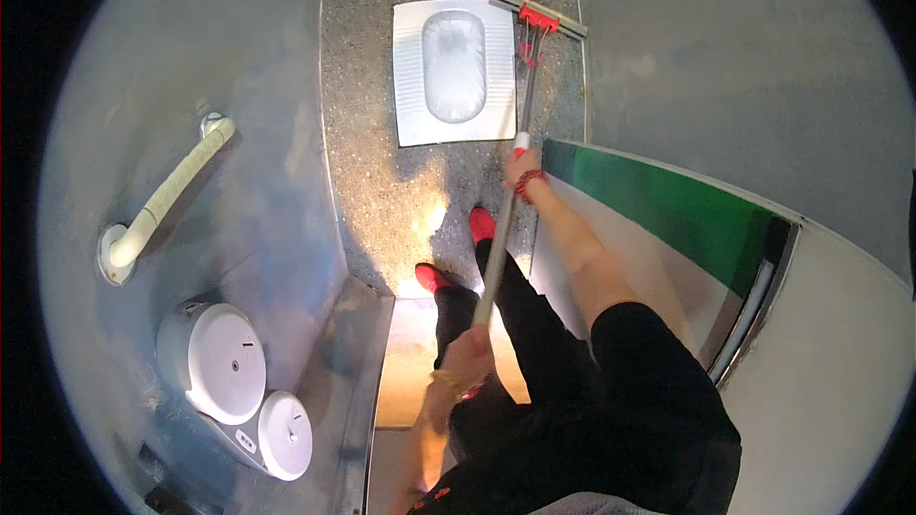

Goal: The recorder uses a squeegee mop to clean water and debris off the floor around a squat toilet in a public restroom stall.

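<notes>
Both of my hands grip the pole of a sponge mop [499, 243], which slants away from me. My left hand [469, 357] is closed around the near end of the pole. Farther up, my right hand [522, 166] holds it just below a white and red collar. The mop head [540, 14], a long bar with a red clamp, lies at the far right corner of a white squat toilet [454, 132]. It overlaps the toilet's rim in view and reaches to the right wall. Whether it presses on the speckled floor [365, 93] I cannot tell.
A grab bar [175, 189] and a double-roll paper dispenser [236, 372] are fixed to the grey left wall [265, 71]. A green and white door [665, 207] stands inward along the right side, close by my right arm. My red shoes [432, 277] are near the doorway.
</notes>
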{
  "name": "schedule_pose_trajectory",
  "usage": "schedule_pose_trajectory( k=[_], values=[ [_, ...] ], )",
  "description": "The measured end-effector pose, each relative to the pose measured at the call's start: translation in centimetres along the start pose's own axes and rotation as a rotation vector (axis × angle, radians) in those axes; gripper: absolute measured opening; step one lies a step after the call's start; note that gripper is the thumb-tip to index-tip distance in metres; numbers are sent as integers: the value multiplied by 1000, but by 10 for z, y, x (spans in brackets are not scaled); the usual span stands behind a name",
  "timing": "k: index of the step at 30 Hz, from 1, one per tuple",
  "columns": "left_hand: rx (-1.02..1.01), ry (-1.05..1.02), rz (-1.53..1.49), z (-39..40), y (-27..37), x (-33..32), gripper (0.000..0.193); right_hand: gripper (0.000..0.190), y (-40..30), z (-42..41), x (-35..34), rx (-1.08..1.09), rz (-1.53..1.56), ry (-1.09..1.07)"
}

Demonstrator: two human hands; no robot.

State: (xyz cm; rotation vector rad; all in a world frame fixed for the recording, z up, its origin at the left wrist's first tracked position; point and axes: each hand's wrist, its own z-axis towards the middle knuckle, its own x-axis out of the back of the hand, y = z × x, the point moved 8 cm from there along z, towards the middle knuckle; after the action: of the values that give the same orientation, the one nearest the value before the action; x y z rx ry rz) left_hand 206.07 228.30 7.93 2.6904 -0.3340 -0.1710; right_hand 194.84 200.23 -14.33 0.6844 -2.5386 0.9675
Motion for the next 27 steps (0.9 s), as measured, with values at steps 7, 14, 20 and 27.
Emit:
schedule_pose_trajectory(
  k=[7,14,20,27],
  values=[
    [123,304,348,-156,-79,109,28,36,6,-166,-102,-268,175,-195],
    [188,427,721,-269,-29,136,15,27,29,-246,-173,-453,509,-401],
    [262,617,737,-364,-83,127,11,22,-14,-359,-215,-582,792,-726],
    [452,658,425,-414,-204,83,16,11,22,-463,-190,-883,1227,-1126]
  ],
)
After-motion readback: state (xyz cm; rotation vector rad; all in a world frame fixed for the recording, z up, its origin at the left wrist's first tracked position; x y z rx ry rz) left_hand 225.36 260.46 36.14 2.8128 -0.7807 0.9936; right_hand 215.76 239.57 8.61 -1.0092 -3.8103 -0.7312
